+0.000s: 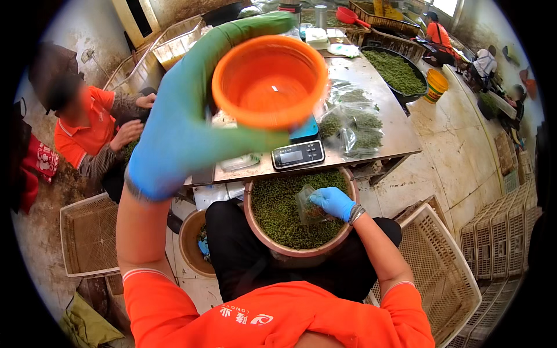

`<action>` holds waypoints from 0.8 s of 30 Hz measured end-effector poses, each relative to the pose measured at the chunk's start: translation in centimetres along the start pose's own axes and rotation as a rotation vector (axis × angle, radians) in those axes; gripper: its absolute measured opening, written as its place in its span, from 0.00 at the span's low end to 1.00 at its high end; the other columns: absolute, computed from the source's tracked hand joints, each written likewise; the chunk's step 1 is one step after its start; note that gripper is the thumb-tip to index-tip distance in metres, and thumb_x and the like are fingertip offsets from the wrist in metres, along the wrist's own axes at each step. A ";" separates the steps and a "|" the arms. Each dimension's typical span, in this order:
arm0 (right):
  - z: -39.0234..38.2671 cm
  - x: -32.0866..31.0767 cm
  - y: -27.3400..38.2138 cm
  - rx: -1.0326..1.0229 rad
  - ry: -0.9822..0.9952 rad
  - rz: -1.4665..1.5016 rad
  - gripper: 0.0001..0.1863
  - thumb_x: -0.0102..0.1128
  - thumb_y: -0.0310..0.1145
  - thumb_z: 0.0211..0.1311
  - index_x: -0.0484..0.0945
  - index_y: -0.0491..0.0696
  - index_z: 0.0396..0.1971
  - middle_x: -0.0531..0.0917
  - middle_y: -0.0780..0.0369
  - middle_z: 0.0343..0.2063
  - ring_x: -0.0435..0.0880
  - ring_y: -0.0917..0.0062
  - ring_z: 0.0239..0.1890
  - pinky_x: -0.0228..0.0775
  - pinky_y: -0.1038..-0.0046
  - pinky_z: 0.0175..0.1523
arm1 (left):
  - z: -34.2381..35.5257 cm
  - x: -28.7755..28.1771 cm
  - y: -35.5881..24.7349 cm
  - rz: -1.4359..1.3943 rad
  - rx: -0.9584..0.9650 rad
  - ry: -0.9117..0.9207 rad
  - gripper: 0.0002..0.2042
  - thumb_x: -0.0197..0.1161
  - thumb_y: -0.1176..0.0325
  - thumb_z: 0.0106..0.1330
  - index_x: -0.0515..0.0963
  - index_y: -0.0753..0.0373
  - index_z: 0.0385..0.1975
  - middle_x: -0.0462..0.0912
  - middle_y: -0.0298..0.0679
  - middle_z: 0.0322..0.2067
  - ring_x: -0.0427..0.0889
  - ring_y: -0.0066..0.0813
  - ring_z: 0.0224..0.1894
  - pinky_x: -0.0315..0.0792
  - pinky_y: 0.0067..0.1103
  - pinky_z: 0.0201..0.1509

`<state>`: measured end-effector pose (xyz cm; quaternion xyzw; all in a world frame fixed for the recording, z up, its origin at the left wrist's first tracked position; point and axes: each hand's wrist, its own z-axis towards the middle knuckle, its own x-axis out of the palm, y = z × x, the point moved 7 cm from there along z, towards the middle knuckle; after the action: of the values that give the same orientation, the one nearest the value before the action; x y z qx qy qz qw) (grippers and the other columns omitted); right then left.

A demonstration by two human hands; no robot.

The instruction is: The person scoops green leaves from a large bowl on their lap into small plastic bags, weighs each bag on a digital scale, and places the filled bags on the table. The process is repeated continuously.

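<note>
My left hand [180, 127], in a blue glove stained green, is raised close to the camera. Its fingers and thumb grip an orange plastic bowl [270, 64] by the sides; the bowl's inside shows only a small white mark. Lower down, my right hand [335, 203] in a blue glove pinches a clear plastic bag [306, 209] by its edge. The bag hangs over a round basin [250, 217] between my knees. Small green berries [278, 200], like green peppercorns, fill that basin. What the bag contains is hard to make out.
A metal table [400, 133] ahead bears a digital scale [297, 154] and several filled clear bags [362, 130]. Plastic crates [87, 232] stand at both sides. A brown bucket [191, 243] is by my left leg. At left sits a co-worker [87, 127]; others work at far right.
</note>
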<state>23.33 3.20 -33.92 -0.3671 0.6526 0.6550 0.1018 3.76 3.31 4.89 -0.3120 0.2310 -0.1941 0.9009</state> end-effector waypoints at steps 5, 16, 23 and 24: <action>1.8 1.4 -1.2 0.013 -0.033 0.159 0.16 0.55 0.42 0.66 0.81 0.44 0.37 0.83 0.51 0.31 0.81 0.58 0.34 0.72 0.65 0.42 | 0.2 -7.2 15.3 0.192 -0.339 -0.165 0.36 0.77 0.70 0.44 0.68 0.69 0.56 0.79 0.41 0.47 0.79 0.28 0.50 0.73 0.23 0.56; 2.6 0.9 -0.6 -0.004 0.044 0.084 0.14 0.52 0.43 0.65 0.81 0.48 0.33 0.82 0.53 0.30 0.80 0.54 0.36 0.73 0.60 0.41 | -9.0 -13.0 41.3 0.461 -0.872 -0.415 0.40 0.78 0.69 0.37 0.67 0.71 0.56 0.79 0.48 0.48 0.79 0.35 0.50 0.73 0.24 0.56; 2.2 0.7 0.2 -0.009 0.054 0.020 0.15 0.51 0.45 0.66 0.82 0.51 0.37 0.83 0.56 0.31 0.81 0.57 0.35 0.74 0.61 0.39 | -10.1 -12.2 46.1 0.523 -0.957 -0.365 0.40 0.79 0.69 0.39 0.67 0.72 0.56 0.78 0.47 0.49 0.79 0.34 0.50 0.73 0.25 0.57; 2.2 0.8 0.2 0.000 0.059 0.018 0.15 0.50 0.45 0.66 0.82 0.51 0.37 0.83 0.56 0.31 0.81 0.57 0.35 0.74 0.61 0.39 | -9.5 -11.7 46.3 0.537 -0.962 -0.361 0.40 0.79 0.69 0.39 0.67 0.71 0.56 0.78 0.47 0.49 0.79 0.34 0.50 0.73 0.25 0.57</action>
<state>21.91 4.92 -34.51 -0.3803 0.6587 0.6447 0.0766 -1.44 38.37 -28.47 -0.6448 0.2072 0.2243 0.7007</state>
